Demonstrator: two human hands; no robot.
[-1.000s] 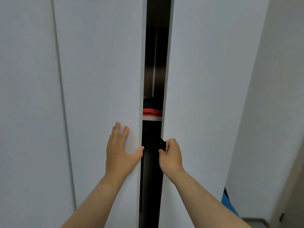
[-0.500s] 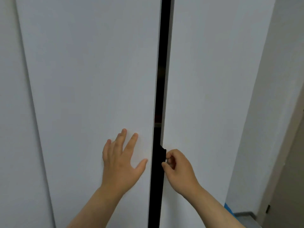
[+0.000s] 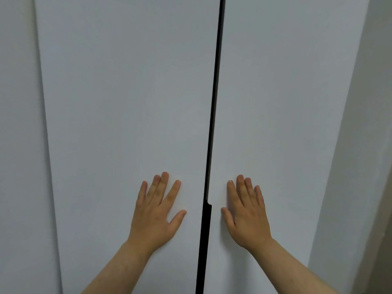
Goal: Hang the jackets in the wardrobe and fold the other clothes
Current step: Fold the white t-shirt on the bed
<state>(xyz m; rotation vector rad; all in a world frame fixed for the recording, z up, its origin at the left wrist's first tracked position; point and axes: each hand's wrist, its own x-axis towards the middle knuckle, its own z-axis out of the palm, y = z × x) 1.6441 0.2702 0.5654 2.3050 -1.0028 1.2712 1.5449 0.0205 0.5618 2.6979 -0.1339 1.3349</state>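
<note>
Two tall white wardrobe doors fill the view, the left door (image 3: 127, 102) and the right door (image 3: 286, 102). Only a thin dark gap (image 3: 214, 124) shows between them, widening slightly at a black handle recess (image 3: 206, 230) lower down. My left hand (image 3: 158, 211) lies flat on the left door with straight, spread fingers. My right hand (image 3: 247, 211) presses flat on the right door just past the gap. No clothes or jackets are visible; the wardrobe's inside is hidden.
Another white door panel (image 3: 19, 145) adjoins on the far left. A white side wall (image 3: 364, 124) rises at the right, with a darker doorframe edge (image 3: 381, 262) at the lower right corner.
The gap between the doors has narrowed to a thin line and the shelf with clothes is hidden. My right hand let go of the black handle and now lies flat on the right door.
</note>
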